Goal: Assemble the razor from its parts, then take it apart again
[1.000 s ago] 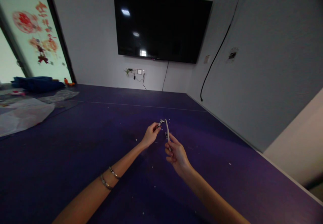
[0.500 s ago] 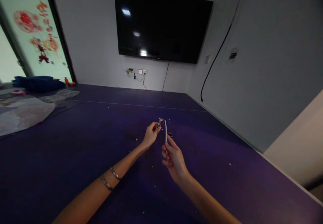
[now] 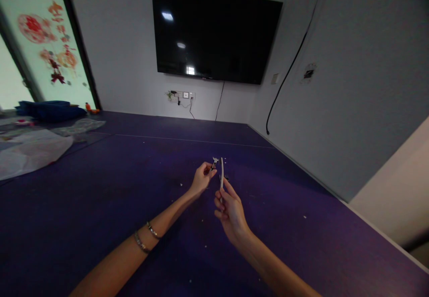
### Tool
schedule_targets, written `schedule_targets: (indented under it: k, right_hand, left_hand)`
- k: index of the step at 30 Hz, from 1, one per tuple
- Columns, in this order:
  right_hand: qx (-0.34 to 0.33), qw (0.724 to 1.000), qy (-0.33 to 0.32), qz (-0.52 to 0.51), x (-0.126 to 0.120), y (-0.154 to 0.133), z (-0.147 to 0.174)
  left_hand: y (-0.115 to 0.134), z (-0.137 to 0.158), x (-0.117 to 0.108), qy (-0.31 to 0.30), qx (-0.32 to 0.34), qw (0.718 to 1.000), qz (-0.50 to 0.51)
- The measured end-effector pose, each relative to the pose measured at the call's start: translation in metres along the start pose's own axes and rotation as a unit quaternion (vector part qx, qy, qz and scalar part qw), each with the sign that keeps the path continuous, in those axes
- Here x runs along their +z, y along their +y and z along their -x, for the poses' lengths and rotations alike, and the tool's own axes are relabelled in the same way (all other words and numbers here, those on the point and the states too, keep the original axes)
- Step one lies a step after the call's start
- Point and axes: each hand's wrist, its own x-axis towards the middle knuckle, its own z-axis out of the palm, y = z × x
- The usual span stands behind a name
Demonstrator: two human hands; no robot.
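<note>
My left hand (image 3: 202,178) is closed in a pinch on a small silver-and-dark tool (image 3: 215,162), its bright head pointing up; its exact kind is too small to make out. Just to the right, my right hand (image 3: 231,207) grips a thin, pale, slightly curved stick (image 3: 222,169) near its lower end, so that it stands roughly upright. A small gap separates the tool's head from the stick. Behind the right fingers, a small dark object (image 3: 227,178) lies on the purple surface (image 3: 150,163), partly hidden.
Small white scraps (image 3: 304,217) are scattered over the purple surface. Clear plastic sheeting (image 3: 36,149) and a dark blue folded cloth (image 3: 50,110) lie at the left. A television (image 3: 214,33) hangs on the far wall, and a black cable (image 3: 291,69) dangles at the right.
The silver-headed tool and my left hand have shifted slightly right. The stick's upper end has also moved a little right, and my right hand stays nearly in place.
</note>
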Motion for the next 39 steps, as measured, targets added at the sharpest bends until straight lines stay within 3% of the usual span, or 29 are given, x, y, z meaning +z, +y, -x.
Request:
schedule_targets:
  k: [5,11,15,20,22,25,31,35,39]
  right_hand:
    - [-0.003,1.000,-0.003,-0.006,0.002,-0.001,-0.002]
    - [0.016,1.000,-0.001,0.001,0.002,0.008,0.015]
    - [-0.059,0.998,-0.012,0.023,0.007,-0.019,0.004]
    - [-0.204,0.976,0.007,0.075,0.000,-0.069,-0.038]
    - [-0.260,0.958,0.025,0.121,-0.010,-0.082,-0.057]
    - [-0.289,0.923,0.065,0.245,-0.030,-0.090,-0.081]
    - [-0.282,0.806,0.106,0.509,-0.062,-0.076,-0.103]
    - [-0.278,0.746,0.115,0.594,-0.065,-0.065,-0.105]
    - [-0.283,0.710,0.117,0.635,-0.060,-0.058,-0.103]
  left_hand:
    - [-0.002,0.001,0.001,-0.017,0.009,1.000,0.009]
    - [0.000,0.000,0.001,0.017,-0.010,1.000,0.017]
    - [0.004,-0.002,-0.002,0.015,-0.020,1.000,0.015]
    - [0.003,-0.004,-0.003,0.012,-0.023,1.000,0.011]
    - [0.001,-0.004,-0.003,0.006,-0.027,0.999,0.017]
    - [0.000,-0.003,-0.003,0.002,-0.040,0.999,0.021]
    - [0.004,0.004,-0.002,-0.005,-0.096,0.993,0.069]
    - [0.008,0.007,0.003,-0.024,-0.142,0.982,0.124]
    - [0.012,0.011,0.009,-0.049,-0.157,0.976,0.140]
